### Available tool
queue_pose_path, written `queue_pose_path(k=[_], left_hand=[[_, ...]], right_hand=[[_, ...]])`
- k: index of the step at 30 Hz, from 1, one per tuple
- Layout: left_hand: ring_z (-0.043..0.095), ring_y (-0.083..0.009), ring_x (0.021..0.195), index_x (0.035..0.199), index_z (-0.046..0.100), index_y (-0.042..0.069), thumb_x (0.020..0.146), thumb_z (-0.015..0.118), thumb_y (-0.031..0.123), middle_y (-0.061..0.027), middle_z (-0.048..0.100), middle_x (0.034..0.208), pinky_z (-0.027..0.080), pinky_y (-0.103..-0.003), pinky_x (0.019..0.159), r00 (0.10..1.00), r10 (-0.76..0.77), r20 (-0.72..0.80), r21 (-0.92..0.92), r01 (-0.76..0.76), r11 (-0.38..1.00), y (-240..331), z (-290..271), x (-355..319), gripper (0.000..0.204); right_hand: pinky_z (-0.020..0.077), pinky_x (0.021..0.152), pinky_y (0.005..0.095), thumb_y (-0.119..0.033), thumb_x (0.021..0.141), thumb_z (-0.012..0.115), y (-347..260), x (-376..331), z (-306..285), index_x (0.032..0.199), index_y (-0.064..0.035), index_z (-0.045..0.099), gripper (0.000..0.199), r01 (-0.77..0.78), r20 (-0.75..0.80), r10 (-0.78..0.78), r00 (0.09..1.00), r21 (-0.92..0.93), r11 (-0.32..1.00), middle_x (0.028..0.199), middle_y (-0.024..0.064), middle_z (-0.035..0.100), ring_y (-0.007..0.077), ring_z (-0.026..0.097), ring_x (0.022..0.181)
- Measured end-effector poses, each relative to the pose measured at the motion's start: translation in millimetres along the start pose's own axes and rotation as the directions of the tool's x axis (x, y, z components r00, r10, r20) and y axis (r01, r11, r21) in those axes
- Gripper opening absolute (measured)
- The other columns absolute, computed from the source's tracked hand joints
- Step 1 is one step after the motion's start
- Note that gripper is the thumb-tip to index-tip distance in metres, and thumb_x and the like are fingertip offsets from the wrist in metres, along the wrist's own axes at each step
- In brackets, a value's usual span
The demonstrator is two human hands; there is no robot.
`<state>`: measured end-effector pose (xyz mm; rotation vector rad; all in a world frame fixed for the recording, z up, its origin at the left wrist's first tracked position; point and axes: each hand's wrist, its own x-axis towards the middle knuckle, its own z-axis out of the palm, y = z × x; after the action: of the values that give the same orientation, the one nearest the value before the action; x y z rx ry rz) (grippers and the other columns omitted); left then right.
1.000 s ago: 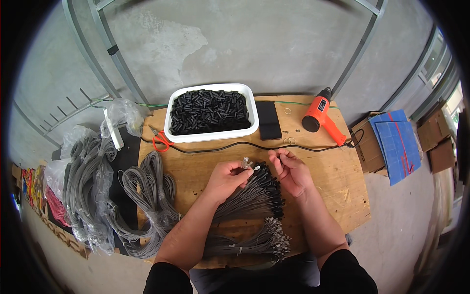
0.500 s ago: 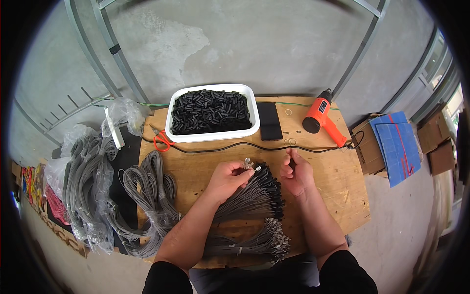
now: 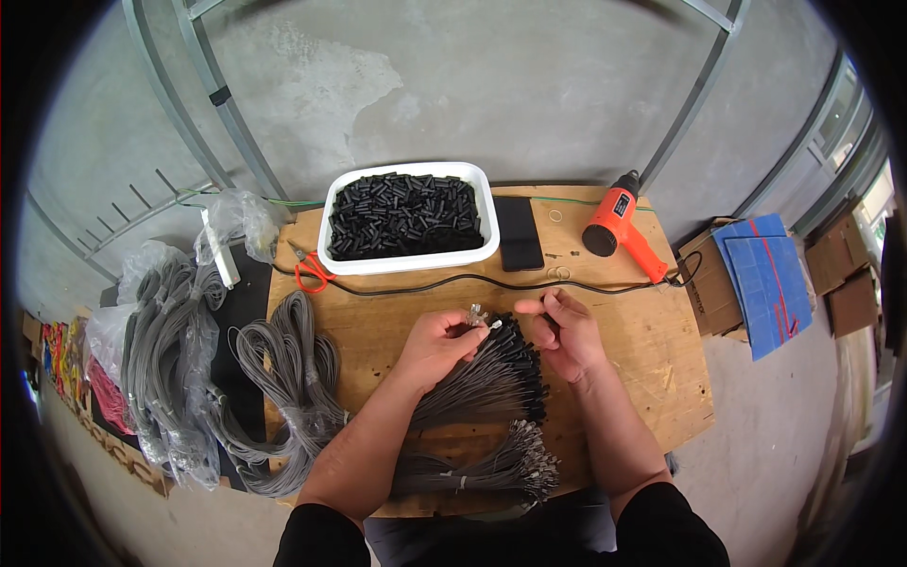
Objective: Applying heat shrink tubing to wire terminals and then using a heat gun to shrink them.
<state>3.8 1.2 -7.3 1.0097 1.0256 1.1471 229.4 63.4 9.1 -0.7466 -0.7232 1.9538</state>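
Observation:
My left hand [image 3: 436, 348] is closed in a pinch on thin cable ends [image 3: 476, 314], which carry small clear and whitish tips. My right hand [image 3: 570, 333] is raised to the right of them, fingers curled and thumb against the index finger. Whatever is in that pinch, if anything, is too small to make out. Below and between the hands fans a bundle of grey cables [image 3: 468, 386] with black sleeves [image 3: 531, 373] on their ends. Nearer to me lies a second, tied grey bundle [image 3: 435, 472] with bare silvery ends [image 3: 537, 463].
Behind my hands stands a white tub [image 3: 416, 262] of short black sleeves [image 3: 406, 213]. A black phone [image 3: 521, 234] lies beside it, then an orange heat gun [image 3: 619, 227]. Red-handled pliers [image 3: 312, 274], a black cord [image 3: 453, 278] and coiled grey cables [image 3: 293, 359] lie leftward.
My right hand has shifted slightly left, its index finger now pointing toward the cable ends. My left hand keeps its hold almost in place.

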Motion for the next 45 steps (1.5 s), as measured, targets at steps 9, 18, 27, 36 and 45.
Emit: queue_pose_path(k=[9, 18, 27, 36, 45], left_hand=[[0.055, -0.0048, 0.069, 0.099, 0.069, -0.001, 0.096, 0.069, 0.007, 0.0022, 0.063, 0.081, 0.045, -0.021, 0.063, 1.000, 0.026, 0.007, -0.021, -0.026, 0.999, 2, -1, -1, 0.009], [0.054, -0.0034, 0.068, 0.098, 0.069, -0.001, 0.098, 0.069, 0.009, 0.0032, 0.062, 0.079, 0.044, -0.021, 0.060, 0.999, 0.049, 0.012, -0.028, -0.049, 0.998, 6, 1, -2, 0.010], [0.055, -0.0047, 0.066, 0.095, 0.070, -0.003, 0.096, 0.070, 0.008, 0.0016, 0.062, 0.073, 0.043, -0.023, 0.059, 0.999, 0.042, 0.029, 0.048, -0.043, 0.998, 1, -1, -2, 0.011], [0.055, -0.0050, 0.065, 0.093, 0.071, -0.003, 0.095, 0.071, 0.010, 0.0009, 0.063, 0.073, 0.043, -0.023, 0.058, 0.999, 0.028, 0.030, 0.099, -0.031, 0.995, 5, 0, -4, 0.013], [0.056, -0.0062, 0.065, 0.092, 0.069, -0.002, 0.093, 0.071, 0.005, 0.0008, 0.062, 0.076, 0.044, -0.022, 0.060, 0.998, -0.041, 0.046, 0.122, 0.035, 0.992, 4, -2, -4, 0.007]], right_hand=[[0.0346, 0.052, 0.0194, -0.005, 0.098, 0.065, 11, 1, -5, 0.112, -0.0012, 0.071, 0.015, 0.046, 0.114, -0.028, 0.993, -0.157, 0.987, 0.098, 0.0102, 0.074, 0.0064, 0.049, 0.060], [0.0392, 0.054, 0.0192, 0.006, 0.093, 0.067, 16, -7, 9, 0.105, -0.0007, 0.069, 0.014, 0.140, 0.085, -0.117, 0.990, -0.363, 0.921, 0.093, 0.0129, 0.074, 0.0057, 0.052, 0.061], [0.0396, 0.054, 0.0187, 0.004, 0.092, 0.070, 16, -12, 15, 0.107, 0.0003, 0.072, 0.015, 0.152, 0.059, -0.140, 0.988, -0.427, 0.892, 0.088, 0.0052, 0.073, 0.0043, 0.051, 0.061], [0.0404, 0.054, 0.0186, 0.003, 0.092, 0.071, 16, -11, 13, 0.106, 0.0003, 0.074, 0.015, 0.182, 0.087, -0.160, 0.983, -0.463, 0.867, 0.086, 0.0041, 0.072, 0.0035, 0.051, 0.061], [0.0415, 0.055, 0.0184, 0.004, 0.091, 0.072, 20, -12, 14, 0.105, 0.0003, 0.075, 0.015, 0.276, 0.135, -0.242, 0.961, -0.524, 0.805, 0.084, 0.0020, 0.070, 0.0031, 0.052, 0.061]])
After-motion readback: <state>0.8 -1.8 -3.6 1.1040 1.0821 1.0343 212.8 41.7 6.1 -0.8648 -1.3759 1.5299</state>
